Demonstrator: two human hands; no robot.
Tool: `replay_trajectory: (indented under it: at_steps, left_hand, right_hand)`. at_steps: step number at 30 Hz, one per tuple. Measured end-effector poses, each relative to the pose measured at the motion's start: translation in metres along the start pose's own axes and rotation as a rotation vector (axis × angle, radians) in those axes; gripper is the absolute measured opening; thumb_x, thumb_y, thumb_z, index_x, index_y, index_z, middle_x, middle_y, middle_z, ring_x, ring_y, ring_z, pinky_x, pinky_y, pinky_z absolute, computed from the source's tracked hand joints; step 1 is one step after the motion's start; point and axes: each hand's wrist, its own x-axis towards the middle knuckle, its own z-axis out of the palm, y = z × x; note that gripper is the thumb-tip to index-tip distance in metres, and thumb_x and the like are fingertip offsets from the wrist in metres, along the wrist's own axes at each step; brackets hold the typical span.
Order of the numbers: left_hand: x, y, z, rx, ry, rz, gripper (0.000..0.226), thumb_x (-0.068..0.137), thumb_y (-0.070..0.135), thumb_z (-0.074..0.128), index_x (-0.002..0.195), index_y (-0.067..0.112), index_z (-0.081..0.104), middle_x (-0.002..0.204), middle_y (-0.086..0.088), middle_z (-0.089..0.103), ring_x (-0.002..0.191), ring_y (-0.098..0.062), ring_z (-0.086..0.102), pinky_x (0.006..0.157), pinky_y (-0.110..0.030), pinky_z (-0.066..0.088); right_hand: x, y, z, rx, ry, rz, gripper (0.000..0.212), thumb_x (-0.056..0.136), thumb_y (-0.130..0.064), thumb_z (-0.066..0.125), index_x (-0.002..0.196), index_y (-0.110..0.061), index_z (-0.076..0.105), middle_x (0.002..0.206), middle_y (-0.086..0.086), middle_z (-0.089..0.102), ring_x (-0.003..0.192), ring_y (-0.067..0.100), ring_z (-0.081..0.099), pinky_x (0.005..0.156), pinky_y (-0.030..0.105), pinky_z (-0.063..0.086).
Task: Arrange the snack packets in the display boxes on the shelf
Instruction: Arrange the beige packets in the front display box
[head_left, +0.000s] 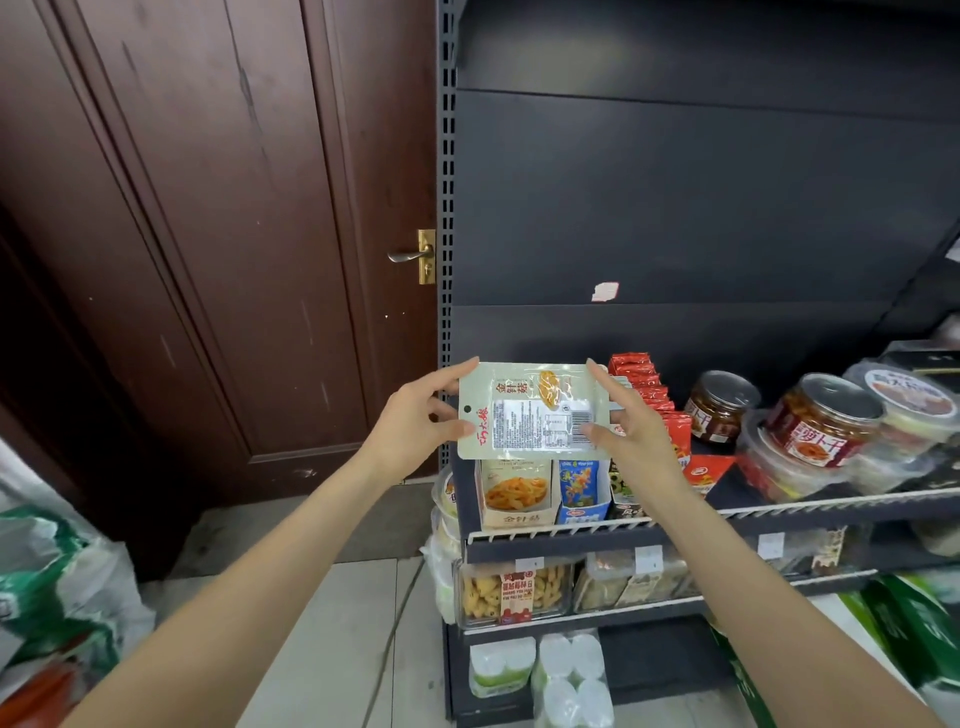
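In the head view, at frame centre, our left hand (410, 421) and right hand (636, 434) pinched the cream snack packet (532, 410) by its side edges, held flat just above the matching display box (517, 491). We judged it best to turn it upright, then slide it in squarely.

Setting: small shop | evidence: dark slotted retail shelving (675, 208); price-tag rail (649, 558); stocked snack display boxes (519, 499), sauce jars (719, 410)
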Motion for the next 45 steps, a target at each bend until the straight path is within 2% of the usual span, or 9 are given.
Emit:
replay_trajectory:
  at_steps: [5,9,11,15,18,21,30,35,45]
  left_hand:
    - [0.000,-0.005,0.000,-0.008,0.022,-0.015,0.073,0.079,-0.002,0.070,0.138,0.030,0.043,0.107,0.013,0.063,0.087,-0.017,0.066,0.085,-0.025,0.054]
    - [-0.001,-0.004,-0.005,-0.163,0.031,-0.010,0.058,0.086,-0.009,0.056,0.134,0.023,0.049,0.111,0.007,0.064,0.089,-0.016,0.067,0.080,-0.025,0.055]
    - [-0.001,-0.005,-0.007,-0.161,0.045,0.004,0.054,0.088,-0.014,0.044,0.129,0.020,0.053,0.112,0.004,0.065,0.087,-0.013,0.066,0.076,-0.022,0.054]
    - [-0.001,-0.006,-0.008,0.171,0.092,0.130,0.030,0.085,0.000,0.063,0.104,0.023,0.070,0.104,0.006,0.059,0.093,-0.011,0.058,0.075,-0.017,0.048]
    - [0.002,-0.004,-0.008,0.311,0.191,0.207,0.015,0.082,0.009,0.069,0.092,0.018,0.075,0.108,0.005,0.056,0.103,-0.006,0.051,0.088,-0.016,0.038]
    - [0.005,0.003,-0.005,0.390,0.215,0.181,0.011,0.087,0.021,0.065,0.091,0.023,0.074,0.097,0.009,0.070,0.092,-0.006,0.063,0.079,-0.022,0.049]
    - [0.022,0.016,0.025,0.845,0.065,0.163,0.025,0.098,0.029,0.043,0.107,0.029,0.067,0.105,0.008,0.068,0.097,-0.015,0.061,0.069,-0.026,0.042]
    - [0.032,0.010,0.034,0.781,-0.007,0.159,0.023,0.097,0.026,0.048,0.113,0.027,0.065,0.107,0.004,0.069,0.098,-0.017,0.063,0.081,-0.035,0.052]
    - [0.039,-0.018,0.036,0.599,-0.093,0.027,0.019,0.093,0.019,0.057,0.111,0.019,0.064,0.107,-0.002,0.070,0.097,-0.015,0.065,0.083,-0.036,0.055]
  right_hand:
    - [0.000,0.000,0.003,-0.060,0.014,-0.032,0.065,0.088,0.002,0.058,0.138,-0.036,0.040,0.128,-0.012,0.044,0.110,-0.001,0.042,0.075,-0.007,0.033]
    - [0.002,0.002,0.004,-0.028,0.025,0.007,0.058,0.088,-0.003,0.060,0.136,-0.032,0.046,0.131,-0.005,0.053,0.105,0.011,0.055,0.092,0.024,0.049]
    - [0.001,0.001,0.004,0.002,0.036,0.036,0.049,0.089,-0.003,0.058,0.134,-0.020,0.050,0.129,0.000,0.057,0.098,0.008,0.058,0.088,0.022,0.050]
    - [0.004,0.004,0.006,-0.030,0.043,0.077,0.034,0.090,-0.005,0.058,0.124,-0.009,0.060,0.128,0.003,0.059,0.107,0.006,0.052,0.076,0.003,0.044]
    - [0.008,0.005,0.009,-0.099,0.030,0.121,0.026,0.091,-0.009,0.058,0.116,-0.009,0.066,0.121,0.005,0.062,0.109,0.014,0.057,0.086,0.015,0.046]
    - [0.008,0.008,0.011,-0.165,0.000,0.155,0.024,0.094,-0.015,0.054,0.112,-0.008,0.067,0.115,0.004,0.064,0.103,0.014,0.056,0.095,0.030,0.045]
    - [0.006,0.004,0.017,-0.216,-0.103,-0.021,0.027,0.087,-0.032,0.062,0.114,-0.031,0.064,0.102,-0.015,0.062,0.089,0.002,0.059,0.080,0.019,0.044]
    - [0.021,0.019,0.024,-0.368,0.046,-0.063,0.017,0.089,-0.013,0.060,0.103,-0.009,0.071,0.098,0.002,0.069,0.079,0.012,0.063,0.071,0.013,0.046]
    - [0.025,0.050,0.020,-0.313,0.070,0.002,0.015,0.090,-0.008,0.059,0.093,-0.006,0.073,0.080,0.003,0.070,0.075,0.016,0.065,0.077,0.028,0.053]
